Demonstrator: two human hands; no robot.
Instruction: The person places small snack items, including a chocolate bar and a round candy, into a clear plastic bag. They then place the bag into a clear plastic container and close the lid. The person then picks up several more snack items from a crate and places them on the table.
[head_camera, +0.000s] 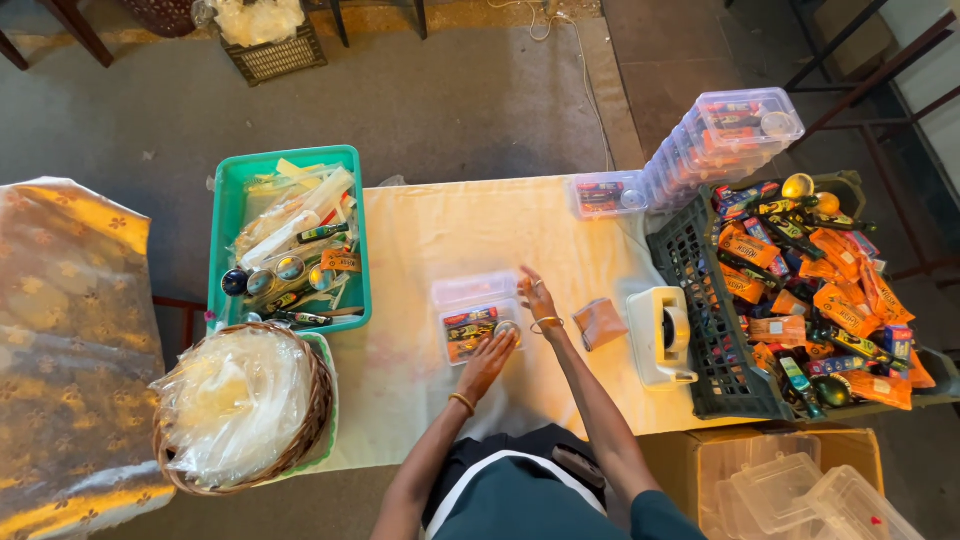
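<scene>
A small clear plastic box (470, 318) with colourful packets inside lies on the cream tablecloth (440, 230) in front of me, its lid folded back behind it. My left hand (487, 362) rests flat with its fingertips on the box's near right corner. My right hand (538, 296) hovers open just right of the box, fingers stretched toward its far edge. Both wrists wear a gold bangle. Neither hand grips anything.
A brown pouch (600, 322) and a white tape dispenser (660, 335) lie to the right. A black crate (700, 350) of orange packets stands beyond them, with stacked filled clear boxes (715, 140) behind. At left sit a teal tray (230, 215) and a wicker basket (310, 420) of plastic bags. Empty clear boxes (790, 490) fill a carton.
</scene>
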